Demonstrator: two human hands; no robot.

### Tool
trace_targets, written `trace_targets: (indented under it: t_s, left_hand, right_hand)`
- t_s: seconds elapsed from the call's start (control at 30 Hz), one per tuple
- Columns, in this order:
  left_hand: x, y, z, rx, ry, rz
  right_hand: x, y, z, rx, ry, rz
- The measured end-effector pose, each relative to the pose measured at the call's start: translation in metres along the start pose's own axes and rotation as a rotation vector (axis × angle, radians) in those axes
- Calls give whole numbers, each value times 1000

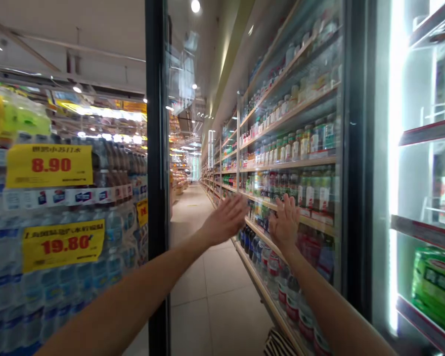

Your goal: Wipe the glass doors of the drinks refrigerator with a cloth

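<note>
Both my arms reach forward to a glass door (207, 277) with a black frame (156, 148). My left hand (226, 220), slightly blurred, is held flat with its fingers stretched out to the right. To its right, my right hand (285, 222) is raised, palm forward and fingers spread. Neither holds anything. Both are in front of the pane; whether they touch it I cannot tell. Shelves of bottled drinks (292, 148) show in the glass behind them.
At the right stands a lit refrigerated cabinet with shelves (426, 230) and a green package (437, 287). Stacked bottled water (70, 282) with yellow price signs (50, 165) is at the left. A tiled aisle (193, 207) runs away beyond the glass. Striped fabric (278, 343) shows at the bottom.
</note>
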State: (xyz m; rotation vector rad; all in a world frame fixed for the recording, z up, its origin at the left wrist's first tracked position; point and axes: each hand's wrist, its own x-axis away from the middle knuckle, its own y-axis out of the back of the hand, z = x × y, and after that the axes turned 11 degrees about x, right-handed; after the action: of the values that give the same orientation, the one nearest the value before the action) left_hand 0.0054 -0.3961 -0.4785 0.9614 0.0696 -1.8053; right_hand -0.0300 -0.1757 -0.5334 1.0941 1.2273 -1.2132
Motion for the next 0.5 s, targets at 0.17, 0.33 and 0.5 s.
trace_targets:
  t_s: [0.17,0.33,0.5]
  left_hand:
    - [-10,-12,-5,74,-152,105]
    - [-30,-7,13,-32,186,-91]
    - [-20,-11,-1,83,-231,157]
  right_hand:
    - [0,-1,-1,11,13,-11]
    - [0,-1,-1,10,-2,-7]
    - [1,-3,-2,-13,8,0]
